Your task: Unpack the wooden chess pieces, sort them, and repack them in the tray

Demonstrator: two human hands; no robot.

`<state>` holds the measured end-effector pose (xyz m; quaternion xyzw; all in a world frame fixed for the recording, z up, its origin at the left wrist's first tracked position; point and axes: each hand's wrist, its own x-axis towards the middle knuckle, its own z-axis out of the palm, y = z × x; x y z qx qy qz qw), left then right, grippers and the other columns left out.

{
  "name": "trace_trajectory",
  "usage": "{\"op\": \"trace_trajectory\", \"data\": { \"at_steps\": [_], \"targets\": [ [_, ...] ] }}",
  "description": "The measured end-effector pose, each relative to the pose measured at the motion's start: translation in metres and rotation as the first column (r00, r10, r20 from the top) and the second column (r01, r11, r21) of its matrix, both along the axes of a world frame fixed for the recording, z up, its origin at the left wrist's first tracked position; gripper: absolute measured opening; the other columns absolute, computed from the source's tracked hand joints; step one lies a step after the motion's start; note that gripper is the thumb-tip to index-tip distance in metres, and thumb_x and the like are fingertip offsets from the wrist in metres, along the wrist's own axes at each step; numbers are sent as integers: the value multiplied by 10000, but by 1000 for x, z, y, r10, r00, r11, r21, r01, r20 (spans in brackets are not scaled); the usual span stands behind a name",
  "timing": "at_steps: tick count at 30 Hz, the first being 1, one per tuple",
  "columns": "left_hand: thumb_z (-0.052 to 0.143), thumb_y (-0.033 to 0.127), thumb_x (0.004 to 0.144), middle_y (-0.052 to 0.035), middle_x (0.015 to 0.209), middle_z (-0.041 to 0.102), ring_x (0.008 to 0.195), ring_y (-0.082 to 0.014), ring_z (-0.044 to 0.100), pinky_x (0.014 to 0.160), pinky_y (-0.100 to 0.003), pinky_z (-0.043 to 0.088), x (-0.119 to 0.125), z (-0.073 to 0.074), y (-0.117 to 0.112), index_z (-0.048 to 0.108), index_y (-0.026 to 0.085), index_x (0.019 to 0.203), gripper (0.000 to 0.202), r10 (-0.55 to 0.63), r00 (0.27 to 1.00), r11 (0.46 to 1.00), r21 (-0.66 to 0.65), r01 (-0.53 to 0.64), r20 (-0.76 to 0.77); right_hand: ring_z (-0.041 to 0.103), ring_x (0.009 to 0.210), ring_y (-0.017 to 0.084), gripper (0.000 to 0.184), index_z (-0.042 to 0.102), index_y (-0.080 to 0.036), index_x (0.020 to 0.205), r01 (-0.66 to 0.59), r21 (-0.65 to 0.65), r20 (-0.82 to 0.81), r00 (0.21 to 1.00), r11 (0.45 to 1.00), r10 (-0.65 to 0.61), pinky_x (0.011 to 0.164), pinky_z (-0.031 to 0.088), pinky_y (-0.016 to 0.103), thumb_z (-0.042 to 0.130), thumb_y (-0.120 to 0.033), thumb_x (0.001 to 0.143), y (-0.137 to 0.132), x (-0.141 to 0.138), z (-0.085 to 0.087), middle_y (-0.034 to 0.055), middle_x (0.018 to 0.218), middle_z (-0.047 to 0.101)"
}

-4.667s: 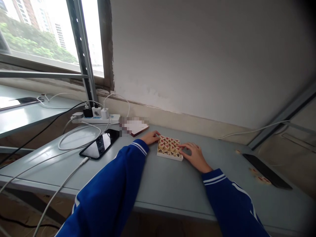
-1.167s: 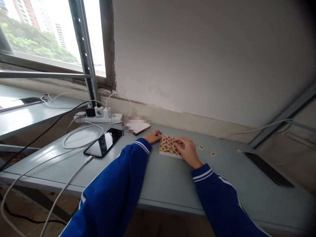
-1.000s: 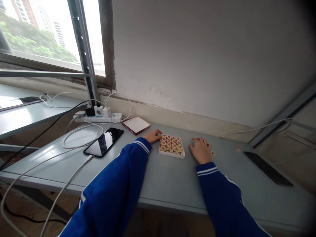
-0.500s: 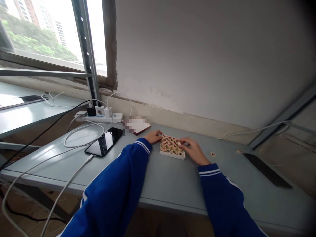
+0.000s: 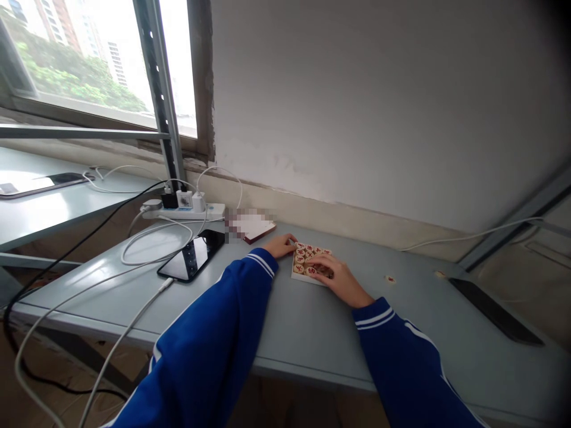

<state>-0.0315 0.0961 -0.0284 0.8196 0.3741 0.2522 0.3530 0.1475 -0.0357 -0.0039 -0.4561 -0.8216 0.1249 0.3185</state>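
A shallow white box [image 5: 305,277] filled with round Chinese chess pieces sits on the grey table. The visible pieces are cream with red characters. My left hand [image 5: 281,245] has its fingers at the box's far left corner, gripping the edge. Over the right half of the box lies my right hand [image 5: 339,282], its thumb and fingers closed around a red-marked chess piece [image 5: 311,271] in the near row. Several pieces under that hand are hidden.
Behind my left hand lies a white tray with a red edge [image 5: 254,228], partly pixelated. A phone [image 5: 191,257] on a cable and a power strip [image 5: 214,211] with chargers are to the left. A dark flat object [image 5: 495,311] lies at right.
My right hand has moved left and toward me, from the box's right side to the near row. A red character now shows where a black one was. My left hand stays at the corner.
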Motion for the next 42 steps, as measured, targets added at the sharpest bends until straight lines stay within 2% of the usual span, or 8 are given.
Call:
{"op": "trace_trajectory", "data": {
  "at_steps": [13, 22, 29, 31, 34, 37, 39, 42],
  "targets": [
    [486, 294, 753, -10, 664, 618, 653, -144, 565, 647, -246, 424, 0, -3, 2, 536, 128, 1005, 306, 6, 1000, 1000, 17, -6, -14, 517, 648, 155, 279, 622, -217, 775, 326, 92, 128, 933, 941, -336, 606, 391, 268, 430, -417, 811, 2, 25, 7, 31, 757, 610],
    [481, 296, 752, -18, 674, 624, 661, -149, 564, 633, -246, 426, 0, -2, 0, 533, 122, 1014, 318, 30, 999, 999, 29, -29, -27, 512, 721, 145, 270, 599, -207, 690, 104, 44, 149, 983, 994, -109, 665, 379, 255, 441, -384, 819, 0, 11, 0, 14, 745, 596],
    [483, 310, 751, -17, 685, 624, 660, -144, 558, 628, -241, 424, -1, 0, 0, 533, 129, 1008, 319, 17, 999, 999, 34, -16, -27, 520, 716, 140, 268, 583, -207, 700, 217, 92, 195, 953, 972, -231, 671, 364, 259, 418, -375, 827, 1, 19, 9, 2, 757, 609],
    [484, 304, 751, -15, 685, 623, 655, -142, 558, 625, -238, 422, -1, 0, 0, 533, 131, 1004, 311, 14, 1000, 1000, 22, -13, -27, 526, 791, 179, 254, 597, -205, 736, 428, 206, 246, 848, 880, -470, 743, 347, 320, 405, -346, 825, 1, 38, 12, 28, 808, 619],
    [482, 286, 753, -12, 676, 618, 645, -137, 556, 614, -234, 420, -1, 0, 1, 530, 130, 1001, 297, 8, 1000, 1000, 2, -8, -30, 486, 942, 289, 229, 610, -182, 860, 768, 326, 311, 463, 551, -830, 791, 305, 454, 436, -304, 778, -1, 81, 9, 114, 931, 596],
    [480, 280, 755, -11, 665, 613, 632, -135, 554, 613, -234, 420, -1, -1, 2, 532, 125, 993, 288, 2, 1000, 1000, 13, -2, -23, 467, 978, 350, 297, 596, -144, 943, 917, 209, 469, 210, 339, -858, 751, 326, 495, 473, -309, 729, -7, 127, -5, 187, 1002, 552],
    [481, 281, 757, -7, 654, 610, 621, -132, 551, 620, -235, 421, -1, -1, 2, 536, 124, 989, 285, -6, 1000, 1000, 24, 7, -17, 514, 916, 308, 288, 590, -136, 930, 927, 80, 539, 269, 367, -798, 724, 366, 434, 457, -307, 740, -9, 146, -14, 181, 966, 563],
    [486, 273, 756, -3, 649, 609, 619, -129, 549, 628, -236, 421, -1, -2, 3, 536, 124, 994, 285, -5, 1000, 999, 32, 5, -19, 558, 790, 211, 230, 586, -149, 863, 810, -72, 490, 537, 582, -687, 672, 394, 310, 479, -316, 746, -7, 145, -15, 113, 842, 605]
  ]
}}
